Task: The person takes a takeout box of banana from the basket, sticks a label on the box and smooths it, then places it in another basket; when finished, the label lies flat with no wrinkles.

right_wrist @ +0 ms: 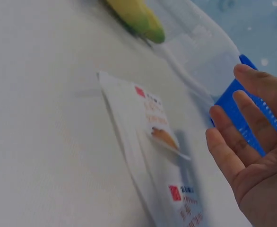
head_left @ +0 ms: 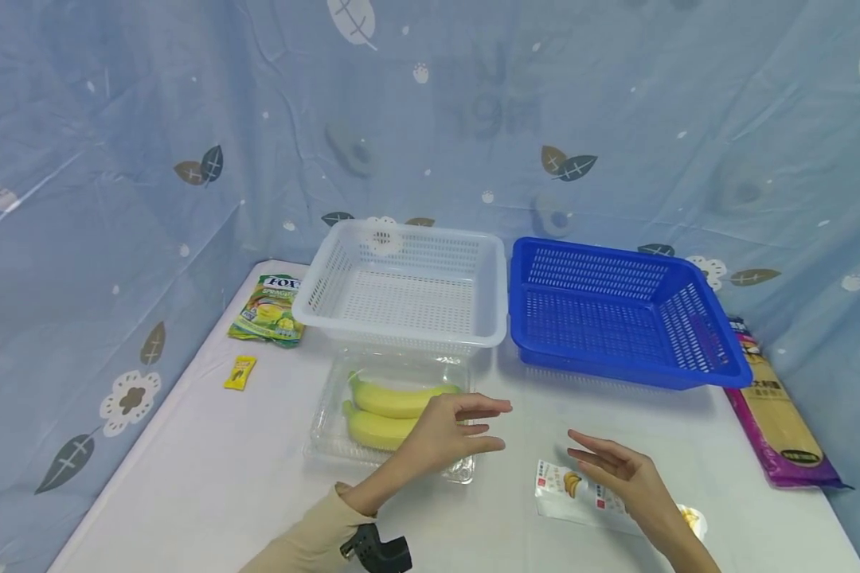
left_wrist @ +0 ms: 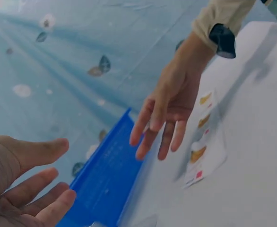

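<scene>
Bananas (head_left: 374,430) lie side by side in a clear plastic container (head_left: 330,422), before the white basket (head_left: 401,336) near the table's (head_left: 208,477) back edge; its walls probably stop them rolling. Left hand (head_left: 444,430) and right hand (head_left: 619,465) grip nothing, fingers loosely spread, over the container's right edge and a banana-printed packet (head_left: 549,497) respectively.

soft, even light brightens the white desk (head_left: 186,485) in the head view, with glints on the clear plastic box (head_left: 335,394) and pale sheen along creases in the blue curtain (head_left: 57,263). both wrist views appear dimmer and greyer: a soft-edged shadow (left_wrist: 245,71) streaks the desk at left; at right, the banana (right_wrist: 138,21) blurs and print on the white packaging (right_wrist: 152,158) softens.
</scene>
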`<state>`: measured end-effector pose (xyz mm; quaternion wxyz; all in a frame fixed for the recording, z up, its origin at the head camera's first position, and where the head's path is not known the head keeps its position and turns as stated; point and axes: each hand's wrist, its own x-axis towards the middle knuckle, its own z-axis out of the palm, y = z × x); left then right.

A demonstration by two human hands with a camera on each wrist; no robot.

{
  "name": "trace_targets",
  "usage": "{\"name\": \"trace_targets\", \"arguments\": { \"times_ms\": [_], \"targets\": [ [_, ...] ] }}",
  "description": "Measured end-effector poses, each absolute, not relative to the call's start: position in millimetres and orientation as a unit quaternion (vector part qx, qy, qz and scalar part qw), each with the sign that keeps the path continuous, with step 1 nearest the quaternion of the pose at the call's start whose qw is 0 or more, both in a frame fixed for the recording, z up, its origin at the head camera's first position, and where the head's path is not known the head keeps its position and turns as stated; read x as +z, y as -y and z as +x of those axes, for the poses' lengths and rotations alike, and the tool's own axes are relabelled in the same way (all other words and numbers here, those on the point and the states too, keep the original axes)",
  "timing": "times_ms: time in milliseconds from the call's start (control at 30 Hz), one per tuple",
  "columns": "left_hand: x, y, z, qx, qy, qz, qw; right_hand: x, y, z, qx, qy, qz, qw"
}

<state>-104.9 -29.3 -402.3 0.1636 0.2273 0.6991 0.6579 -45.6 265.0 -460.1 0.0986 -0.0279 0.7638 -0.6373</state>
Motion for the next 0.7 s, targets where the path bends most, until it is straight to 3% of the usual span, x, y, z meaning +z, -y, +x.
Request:
{"name": "trace_targets", "arguments": {
  "times_ms": [233, 700],
  "targets": [
    [-412.3, -0.4, -91.7, 0.637, -0.706, 0.253, 0.179, -467.2, -272.4, -36.3, -0.635, -0.764, 0.016, 0.112],
    [-448.0, -41.5, -72.2, 0.597, -0.741, 0.265, 0.158, -481.7, -285.7, -27.5, -0.686, -0.717, -0.014, 0.126]
  ]
}}
